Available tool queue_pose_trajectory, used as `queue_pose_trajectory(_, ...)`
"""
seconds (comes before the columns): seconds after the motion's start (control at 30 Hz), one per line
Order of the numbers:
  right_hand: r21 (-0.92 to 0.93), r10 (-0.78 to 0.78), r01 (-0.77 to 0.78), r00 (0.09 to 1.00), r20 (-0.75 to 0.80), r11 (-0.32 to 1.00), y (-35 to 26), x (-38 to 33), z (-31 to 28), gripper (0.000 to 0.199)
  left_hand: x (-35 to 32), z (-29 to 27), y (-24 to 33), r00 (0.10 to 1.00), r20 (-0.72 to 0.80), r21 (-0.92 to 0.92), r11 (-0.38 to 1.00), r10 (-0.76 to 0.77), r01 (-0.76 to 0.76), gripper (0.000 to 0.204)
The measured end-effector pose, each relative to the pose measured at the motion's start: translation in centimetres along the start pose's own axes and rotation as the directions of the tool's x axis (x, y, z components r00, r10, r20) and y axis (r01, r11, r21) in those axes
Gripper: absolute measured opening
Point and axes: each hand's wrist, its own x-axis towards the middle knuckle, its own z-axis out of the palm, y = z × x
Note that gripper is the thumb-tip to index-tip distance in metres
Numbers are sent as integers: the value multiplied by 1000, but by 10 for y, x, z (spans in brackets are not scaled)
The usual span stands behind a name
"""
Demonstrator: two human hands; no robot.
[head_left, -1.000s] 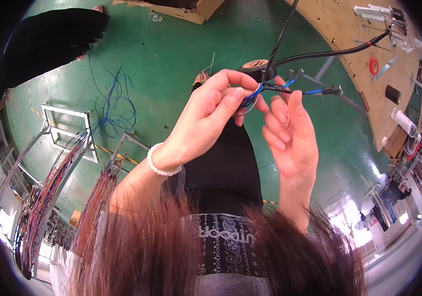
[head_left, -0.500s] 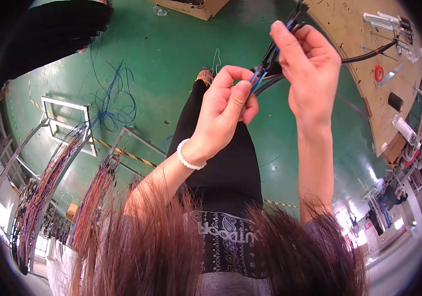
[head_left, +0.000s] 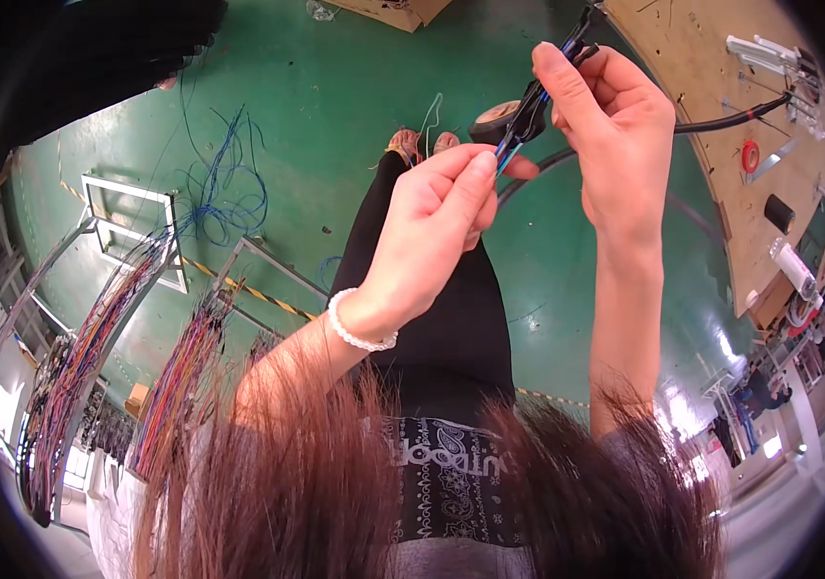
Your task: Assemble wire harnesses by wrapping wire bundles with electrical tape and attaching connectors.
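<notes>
Wire bundle [head_left: 528, 118], black with some blue, is held at two spots, stretched slantwise between the two sets of fingers. Left hand [head_left: 432, 224]: thumb and forefinger are closed in a pinch on its lower part, other fingers curled; what is under the palm can't be told. Right hand [head_left: 620, 135]: thumb is pressed on the upper part, fingers bent behind, partly hidden; a short stretch of the bundle sticks out past these fingertips. Black tape roll [head_left: 495, 124] is seen just above the left fingertips, beside the bundle; contact can't be told. Thick black cable [head_left: 726, 124] is seen on both sides of the right hand, passing behind it. Right of the right fingers, on the wooden board [head_left: 687, 72]: red tape roll [head_left: 750, 156], dark cylinder [head_left: 778, 213]. Well left of the left fingers: blue wires [head_left: 229, 188], loosely tangled. White bracelet [head_left: 359, 328] is worn below the left fingers, on the wrist.
</notes>
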Motion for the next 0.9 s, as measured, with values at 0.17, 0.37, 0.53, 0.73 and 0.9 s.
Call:
queue_pose_trajectory(0.17, -169, -105, 91, 991, -81, 981, -1, 2, 11, 27, 4, 6, -9, 992, -34, 95, 989, 120, -117, 28)
queue_pose_trajectory(0.37, 219, -217, 224, 975, -56, 950, 27, -16, -12, 16, 1, 8, -1, 1000, 16, 52, 999, -16, 15, 28)
queue_pose_trajectory(0.53, 92, -297, 299, 954, -34, 950, 81, -51, -26, 24, 1, 1, 6, 989, 85, -107, 986, -122, 131, 29)
queue_pose_trajectory(0.73, 479, -333, 223, 930, 158, 849, 85, -44, 0, 58, 3, -2, 9, 973, 157, -161, 968, -166, 192, 30)
queue_pose_trajectory(0.9, -86, -403, 429, 889, 218, 899, 95, -49, -24, 41, 3, -3, 17, 974, 140, -109, 975, -177, 193, 31)
